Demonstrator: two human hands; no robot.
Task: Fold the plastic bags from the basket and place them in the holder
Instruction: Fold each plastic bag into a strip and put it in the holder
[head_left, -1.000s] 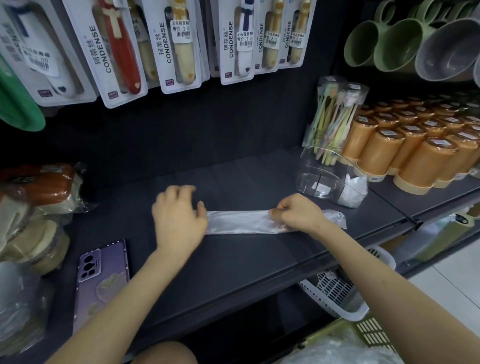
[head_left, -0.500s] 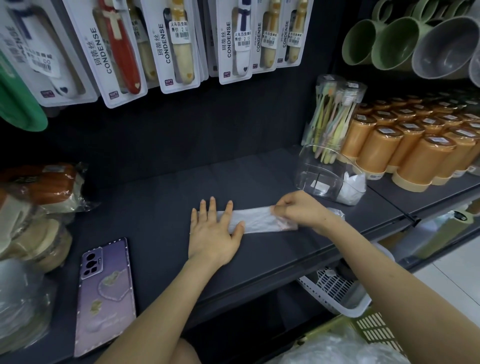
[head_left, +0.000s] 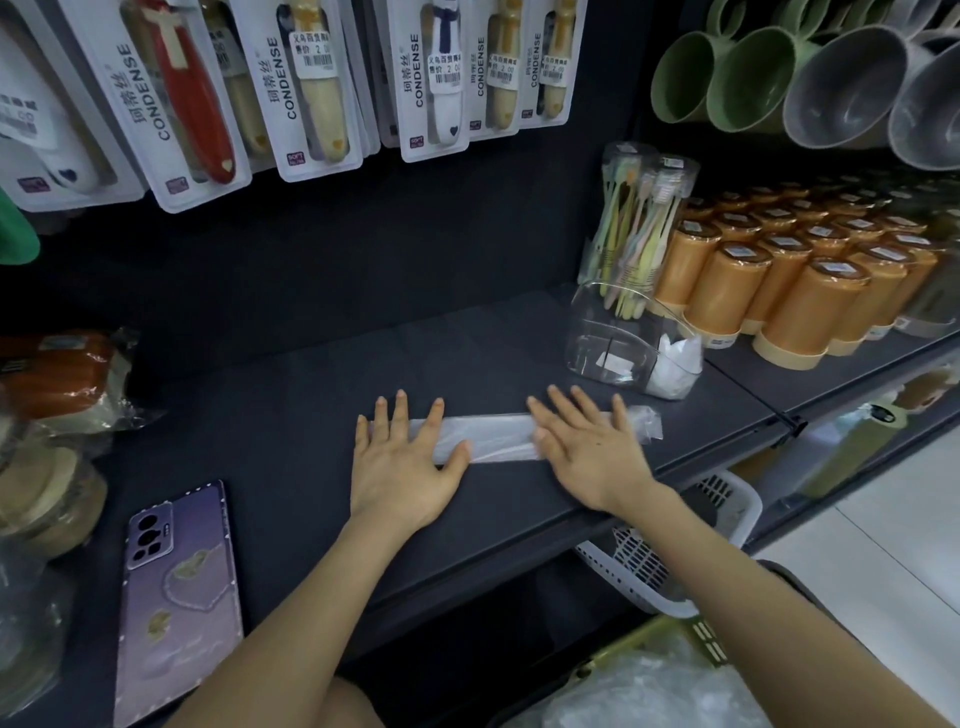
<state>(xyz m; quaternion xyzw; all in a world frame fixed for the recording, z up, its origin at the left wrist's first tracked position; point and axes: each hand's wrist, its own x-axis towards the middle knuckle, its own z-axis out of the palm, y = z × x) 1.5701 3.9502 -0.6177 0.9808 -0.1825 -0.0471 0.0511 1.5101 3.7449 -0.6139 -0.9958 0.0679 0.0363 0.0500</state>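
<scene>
A person's two bare arms reach onto a dark shop shelf (head_left: 291, 415). A clear plastic bag (head_left: 498, 437), folded into a long narrow strip, lies flat across the shelf near its front edge. The left hand (head_left: 402, 467) lies palm down on the strip's left end, fingers straight and spread, gripping nothing. The right hand (head_left: 587, 452) presses flat on the right part in the same way, and a crumpled bit of the bag sticks out past its fingers.

Behind the right hand, near the bag but apart from it, stands the clear holder (head_left: 597, 332), with white folded bags (head_left: 675, 358) in its right side. A tall pack of toothbrushes (head_left: 639, 234) stands just behind the holder, and rows of orange lidded cups (head_left: 810, 306) crowd its right.

A purple phone (head_left: 182, 597) lies on the shelf to the left, well apart from the hands, beside wrapped goods (head_left: 57, 379). Carded toothbrush cases (head_left: 311, 88) hang above. A white basket (head_left: 649, 571) sits under the shelf, and a yellow-green basket (head_left: 706, 636) of loose plastic is at the bottom right.
</scene>
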